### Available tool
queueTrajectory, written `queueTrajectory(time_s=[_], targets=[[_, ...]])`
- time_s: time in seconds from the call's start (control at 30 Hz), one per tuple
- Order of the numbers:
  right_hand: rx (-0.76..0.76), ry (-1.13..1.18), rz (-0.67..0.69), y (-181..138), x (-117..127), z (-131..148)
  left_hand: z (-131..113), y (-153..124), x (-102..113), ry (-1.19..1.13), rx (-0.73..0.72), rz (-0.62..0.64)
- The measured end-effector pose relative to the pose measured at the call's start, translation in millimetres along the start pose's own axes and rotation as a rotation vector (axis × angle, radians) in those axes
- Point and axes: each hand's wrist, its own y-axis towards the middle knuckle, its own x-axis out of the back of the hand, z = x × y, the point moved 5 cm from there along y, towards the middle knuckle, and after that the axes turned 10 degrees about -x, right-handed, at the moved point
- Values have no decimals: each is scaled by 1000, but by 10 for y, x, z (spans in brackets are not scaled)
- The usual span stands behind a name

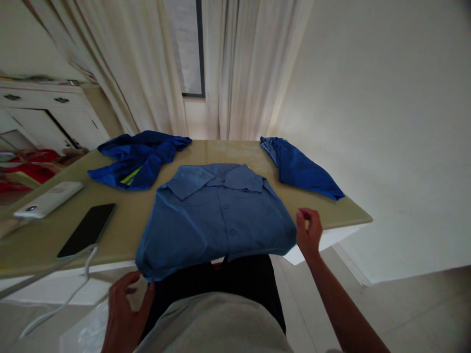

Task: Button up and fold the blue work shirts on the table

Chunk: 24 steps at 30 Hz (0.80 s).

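Observation:
A grey-blue button-up shirt (198, 215) lies folded, collar away from me, its lower edge hanging over the table's near edge. At the shirt's lower left corner, my left hand (127, 306) has its thumb and forefinger around the fabric. My right hand (309, 230) is beside the shirt's right edge. Its fingers are curled in toward the thumb, and no fabric shows in them.
Bright blue garments lie at the table's back left (147, 159) and back right (305, 171). On the left are a black phone (88, 230), a white device (49, 198) and a white cable (87, 269). A wall (397, 147) stands to the right.

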Motion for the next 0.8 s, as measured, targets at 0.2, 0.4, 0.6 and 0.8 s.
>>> queueTrajectory(time_s=[0.2,0.4,0.6,0.8], targets=[[-485,111,85,-890,317,-682,234,-276,-265,-383,447,54],[-690,215,430,-906,168,-743,236,-184,-269,-488,622,294],[-723,237,660,-882,181,-634,86,-111,-88,-564,703,293],[-835,242,694,-912,320,-704,55,-230,-28,-697,941,343]])
